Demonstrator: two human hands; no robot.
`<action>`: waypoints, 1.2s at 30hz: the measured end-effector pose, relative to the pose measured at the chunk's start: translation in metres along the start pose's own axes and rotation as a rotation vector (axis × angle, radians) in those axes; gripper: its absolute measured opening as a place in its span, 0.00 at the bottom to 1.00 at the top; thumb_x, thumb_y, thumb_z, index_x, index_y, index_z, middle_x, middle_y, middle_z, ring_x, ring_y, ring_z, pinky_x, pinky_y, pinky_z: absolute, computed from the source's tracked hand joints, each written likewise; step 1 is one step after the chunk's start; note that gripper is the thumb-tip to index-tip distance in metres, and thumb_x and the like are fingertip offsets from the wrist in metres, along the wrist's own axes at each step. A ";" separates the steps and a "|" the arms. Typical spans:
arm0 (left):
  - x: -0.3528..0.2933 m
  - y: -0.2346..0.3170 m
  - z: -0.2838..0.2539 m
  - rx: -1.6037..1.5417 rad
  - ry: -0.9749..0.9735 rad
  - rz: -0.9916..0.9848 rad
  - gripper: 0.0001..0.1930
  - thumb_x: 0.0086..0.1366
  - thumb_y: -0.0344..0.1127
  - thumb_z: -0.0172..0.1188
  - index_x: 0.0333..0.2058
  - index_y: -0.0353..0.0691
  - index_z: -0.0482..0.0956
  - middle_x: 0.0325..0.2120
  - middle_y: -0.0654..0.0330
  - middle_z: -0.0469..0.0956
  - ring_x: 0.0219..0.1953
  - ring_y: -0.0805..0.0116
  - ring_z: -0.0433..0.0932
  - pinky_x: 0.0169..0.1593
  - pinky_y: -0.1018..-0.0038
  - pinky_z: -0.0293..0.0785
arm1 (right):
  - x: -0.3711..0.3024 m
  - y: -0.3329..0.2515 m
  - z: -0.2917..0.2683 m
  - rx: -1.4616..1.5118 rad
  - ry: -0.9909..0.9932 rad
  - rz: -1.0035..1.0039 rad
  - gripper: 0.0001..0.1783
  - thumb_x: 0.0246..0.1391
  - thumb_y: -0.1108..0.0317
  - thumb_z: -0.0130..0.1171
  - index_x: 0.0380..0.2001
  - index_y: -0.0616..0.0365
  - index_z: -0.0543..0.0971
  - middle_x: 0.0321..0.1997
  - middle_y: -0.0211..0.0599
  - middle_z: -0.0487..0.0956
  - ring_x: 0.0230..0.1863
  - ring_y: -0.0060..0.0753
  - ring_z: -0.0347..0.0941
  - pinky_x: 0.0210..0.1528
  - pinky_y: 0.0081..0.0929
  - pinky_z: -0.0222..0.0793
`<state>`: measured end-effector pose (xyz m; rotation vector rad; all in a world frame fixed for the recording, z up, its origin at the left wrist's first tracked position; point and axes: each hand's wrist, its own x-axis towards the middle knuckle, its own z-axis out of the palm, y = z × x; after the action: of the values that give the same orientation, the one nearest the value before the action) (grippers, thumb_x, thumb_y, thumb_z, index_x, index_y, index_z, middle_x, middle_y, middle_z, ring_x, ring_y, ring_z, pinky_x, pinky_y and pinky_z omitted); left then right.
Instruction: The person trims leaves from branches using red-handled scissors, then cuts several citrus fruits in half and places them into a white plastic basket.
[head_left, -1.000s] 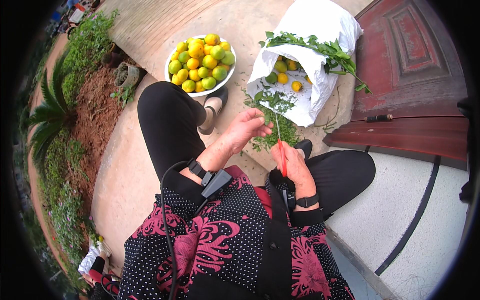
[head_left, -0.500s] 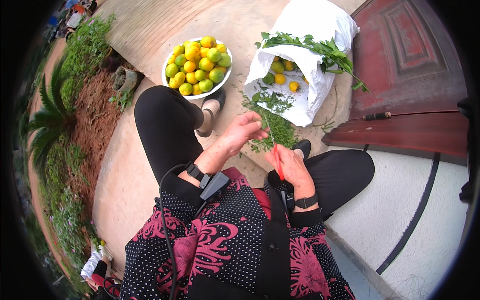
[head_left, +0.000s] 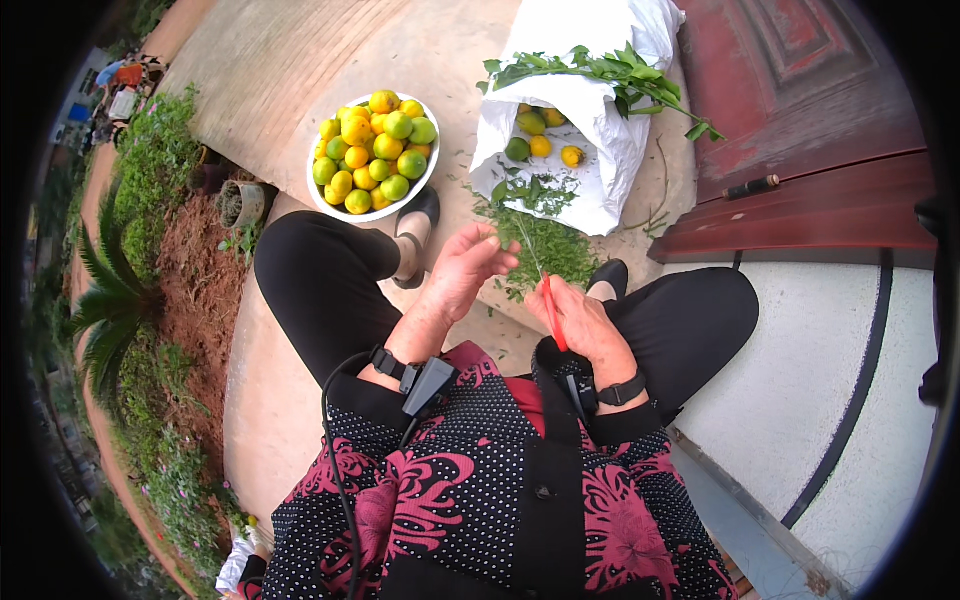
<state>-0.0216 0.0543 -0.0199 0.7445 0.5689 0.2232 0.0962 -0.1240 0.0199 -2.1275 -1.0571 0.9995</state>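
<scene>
My right hand (head_left: 588, 322) grips a pair of scissors (head_left: 552, 315) by their red handles. Their thin metal blades point up and away, toward the leaves in front of me. To the left of the blades, my left hand (head_left: 468, 268) has its thumb and fingers pressed together; anything between them is too small to make out. Beyond my hands a white sack (head_left: 640, 150) lies with its mouth toward me, a few green and yellow citrus fruits (head_left: 540, 147) inside it. Farther left, a white bowl (head_left: 312, 193) is heaped with more green and yellow citrus fruits (head_left: 372, 150).
Loose green leaves (head_left: 560, 250) cover the ground between my feet and the sack. A leafy branch (head_left: 600, 68) lies across the sack's top. A dark red wooden door (head_left: 800, 120) stands at the right, and a plant pot (head_left: 240, 204) beside the soil bed at the left.
The view has shifted, so the bowl and the sack sit a little farther left. My left hand stays pinched near the blades, and the scissors remain in my right hand.
</scene>
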 end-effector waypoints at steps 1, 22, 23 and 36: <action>0.000 0.000 0.000 -0.009 -0.003 0.007 0.08 0.69 0.32 0.54 0.45 0.39 0.73 0.39 0.57 0.81 0.37 0.69 0.81 0.44 0.74 0.75 | -0.001 -0.001 -0.001 -0.019 -0.021 0.004 0.30 0.58 0.39 0.55 0.38 0.61 0.72 0.40 0.55 0.79 0.43 0.61 0.75 0.42 0.47 0.70; 0.000 -0.004 -0.004 0.014 -0.037 -0.023 0.08 0.69 0.31 0.55 0.45 0.39 0.72 0.38 0.60 0.79 0.37 0.70 0.81 0.44 0.74 0.76 | -0.001 -0.016 -0.010 -0.265 0.057 -0.014 0.31 0.52 0.37 0.61 0.30 0.59 0.77 0.30 0.51 0.81 0.36 0.59 0.78 0.38 0.47 0.72; 0.000 -0.004 -0.004 0.020 -0.031 -0.026 0.08 0.69 0.31 0.55 0.45 0.39 0.72 0.38 0.60 0.79 0.37 0.70 0.81 0.44 0.74 0.76 | -0.001 -0.014 -0.011 -0.270 0.063 -0.024 0.30 0.52 0.37 0.61 0.30 0.59 0.78 0.29 0.51 0.81 0.36 0.59 0.78 0.37 0.47 0.72; 0.000 0.000 0.000 0.010 0.004 0.020 0.07 0.70 0.33 0.53 0.44 0.40 0.73 0.39 0.59 0.81 0.36 0.71 0.80 0.43 0.76 0.74 | 0.000 -0.006 -0.003 -0.266 -0.021 0.050 0.37 0.52 0.33 0.58 0.42 0.60 0.73 0.43 0.53 0.80 0.44 0.60 0.77 0.43 0.51 0.71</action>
<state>-0.0216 0.0536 -0.0199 0.7597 0.5669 0.2405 0.0959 -0.1213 0.0256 -2.3705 -1.2100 0.9500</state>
